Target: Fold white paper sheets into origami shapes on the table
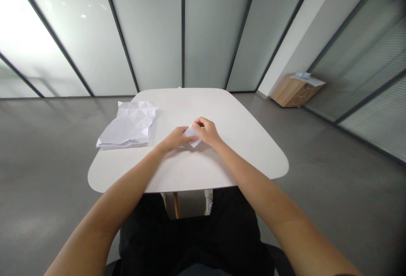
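A small folded white paper (193, 135) is held between my two hands over the middle of the white table (250, 140). My left hand (178, 138) grips its left side, with the thumb lying across the front. At the paper's upper right edge, my right hand (205, 130) pinches it between thumb and fingers. One corner of the paper points down below the left thumb. The folds under my fingers are hidden.
Creased white sheets (130, 124) lie stacked at the table's left side, slightly over its edge. A wooden cabinet (293, 91) with papers on top stands on the floor at the right. Frosted glass panels rise behind the table.
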The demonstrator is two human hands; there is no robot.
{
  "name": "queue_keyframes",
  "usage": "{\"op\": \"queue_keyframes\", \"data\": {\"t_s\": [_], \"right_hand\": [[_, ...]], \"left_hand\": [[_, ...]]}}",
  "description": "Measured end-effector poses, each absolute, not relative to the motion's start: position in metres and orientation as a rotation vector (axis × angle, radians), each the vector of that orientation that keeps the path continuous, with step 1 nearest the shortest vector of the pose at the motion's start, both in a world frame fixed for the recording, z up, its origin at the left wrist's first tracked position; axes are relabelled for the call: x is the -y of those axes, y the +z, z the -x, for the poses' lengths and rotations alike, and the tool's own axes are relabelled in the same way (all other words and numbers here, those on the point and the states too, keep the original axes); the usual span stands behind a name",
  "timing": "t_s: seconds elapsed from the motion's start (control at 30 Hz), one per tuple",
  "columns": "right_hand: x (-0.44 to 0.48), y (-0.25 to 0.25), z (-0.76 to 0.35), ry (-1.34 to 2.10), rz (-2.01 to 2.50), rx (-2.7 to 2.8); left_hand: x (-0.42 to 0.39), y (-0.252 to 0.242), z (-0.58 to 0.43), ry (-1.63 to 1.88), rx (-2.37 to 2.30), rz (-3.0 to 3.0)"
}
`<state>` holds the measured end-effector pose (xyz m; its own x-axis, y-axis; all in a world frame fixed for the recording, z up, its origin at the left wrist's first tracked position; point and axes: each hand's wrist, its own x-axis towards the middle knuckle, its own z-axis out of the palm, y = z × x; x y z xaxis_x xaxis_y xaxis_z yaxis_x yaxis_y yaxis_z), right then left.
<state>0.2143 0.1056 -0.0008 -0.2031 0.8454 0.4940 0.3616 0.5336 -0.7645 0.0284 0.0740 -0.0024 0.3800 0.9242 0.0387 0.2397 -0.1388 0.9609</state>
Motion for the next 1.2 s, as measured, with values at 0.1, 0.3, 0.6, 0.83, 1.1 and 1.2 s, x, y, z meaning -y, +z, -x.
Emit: {"op": "queue_keyframes", "data": {"t_s": [0.1, 0.3, 0.6, 0.83, 1.1, 1.2], "right_hand": [[-0.104, 0.001, -0.215, 0.473, 1.041, 1.817], [-0.107, 0.001, -0.212, 0.321, 1.137, 1.83], [-0.113, -0.004, -0.209, 0.294, 1.156, 1.79], [-0.115, -0.007, -0.204, 0.26, 1.147, 1.711], [-0.115, -0.007, -0.208, 0.266, 1.223, 1.67], [-0.112, -0.007, -0.208, 0.273, 1.203, 1.691]], "left_hand": [[-0.072, 0.0, -0.03, 0.851, -1.002, -1.564], [-0.071, -0.004, -0.033, 0.905, -0.942, -1.442], [-0.072, -0.009, -0.033, 0.967, -0.93, -1.407], [-0.069, -0.003, -0.034, 1.008, -0.885, -1.415], [-0.078, -0.011, -0.034, 1.153, -0.943, -1.183], [-0.081, -0.012, -0.029, 1.212, -1.001, -1.148]]}}
